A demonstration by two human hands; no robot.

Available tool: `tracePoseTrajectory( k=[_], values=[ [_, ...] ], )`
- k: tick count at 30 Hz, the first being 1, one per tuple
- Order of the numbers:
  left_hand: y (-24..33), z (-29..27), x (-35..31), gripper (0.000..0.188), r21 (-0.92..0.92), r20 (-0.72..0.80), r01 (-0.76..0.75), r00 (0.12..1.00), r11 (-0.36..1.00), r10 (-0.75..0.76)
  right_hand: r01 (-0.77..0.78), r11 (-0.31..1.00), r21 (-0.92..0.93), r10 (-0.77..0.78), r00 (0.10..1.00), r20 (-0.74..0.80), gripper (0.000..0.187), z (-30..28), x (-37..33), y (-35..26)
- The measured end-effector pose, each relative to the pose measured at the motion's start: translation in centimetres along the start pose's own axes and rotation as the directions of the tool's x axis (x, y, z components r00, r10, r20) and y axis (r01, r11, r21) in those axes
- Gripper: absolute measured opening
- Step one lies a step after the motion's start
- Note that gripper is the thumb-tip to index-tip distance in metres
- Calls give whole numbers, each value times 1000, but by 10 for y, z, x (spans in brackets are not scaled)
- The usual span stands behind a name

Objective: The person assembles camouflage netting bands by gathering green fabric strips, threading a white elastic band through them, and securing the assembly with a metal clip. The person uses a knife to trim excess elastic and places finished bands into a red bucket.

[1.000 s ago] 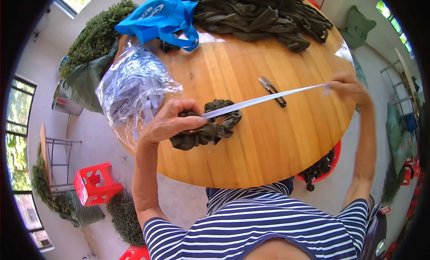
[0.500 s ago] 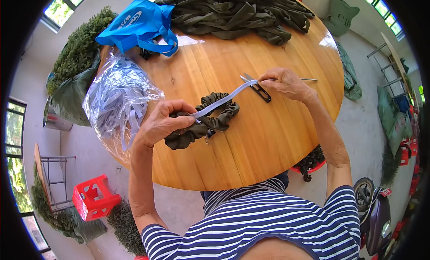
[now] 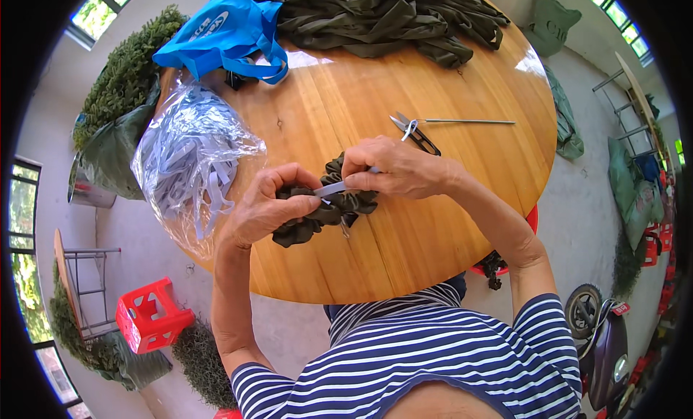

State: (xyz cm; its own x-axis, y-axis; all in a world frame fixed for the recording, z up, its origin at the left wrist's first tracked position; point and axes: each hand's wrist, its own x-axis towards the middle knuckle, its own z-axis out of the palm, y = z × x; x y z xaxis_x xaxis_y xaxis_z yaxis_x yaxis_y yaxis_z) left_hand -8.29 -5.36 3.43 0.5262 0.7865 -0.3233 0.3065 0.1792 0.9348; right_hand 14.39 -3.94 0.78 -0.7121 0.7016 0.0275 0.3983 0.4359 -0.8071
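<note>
A gathered dark olive fabric tube [image 3: 361, 201] lies in a loop on the round wooden table, bunched like a scrunchie. My left hand [image 3: 268, 208] pinches its near-left part together with one end of a flat white elastic band [image 3: 332, 189]. Close by on the right, my right hand [image 3: 395, 168] has thumb and fingers closed on the same band, keeping a short stretch of it straight across the fabric. Beyond that hand lie black-handled thread snips [image 3: 420, 139] and a thin metal rod [image 3: 469, 121], its left end against the snips.
A clear plastic bag [image 3: 195, 148] of white elastic pieces rests at the table's left. Behind it is a blue bag [image 3: 224, 36]; a heap of olive fabric [image 3: 375, 22] covers the far edge. A red stool [image 3: 154, 315] stands on the floor at left.
My right hand has come off the rod beside the snips and moved left and nearer, close to my left hand. The exposed stretch of elastic between my hands is much shorter.
</note>
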Motion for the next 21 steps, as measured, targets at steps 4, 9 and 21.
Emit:
tracePoseTrajectory(
  k=[4,9,21],
  values=[
    [-10,-4,0,20,-49,6,49,999,998,-49,-110,951,289,85,992,98,19,-7,-5,-8],
    [-10,0,-1,20,-57,22,61,998,997,-60,-96,909,406,74,995,68,19,-4,-8,-3],
    [2,21,17,19,247,-85,-42,994,968,64,-481,737,-475,155,804,-574,20,-50,-90,95]
  ],
)
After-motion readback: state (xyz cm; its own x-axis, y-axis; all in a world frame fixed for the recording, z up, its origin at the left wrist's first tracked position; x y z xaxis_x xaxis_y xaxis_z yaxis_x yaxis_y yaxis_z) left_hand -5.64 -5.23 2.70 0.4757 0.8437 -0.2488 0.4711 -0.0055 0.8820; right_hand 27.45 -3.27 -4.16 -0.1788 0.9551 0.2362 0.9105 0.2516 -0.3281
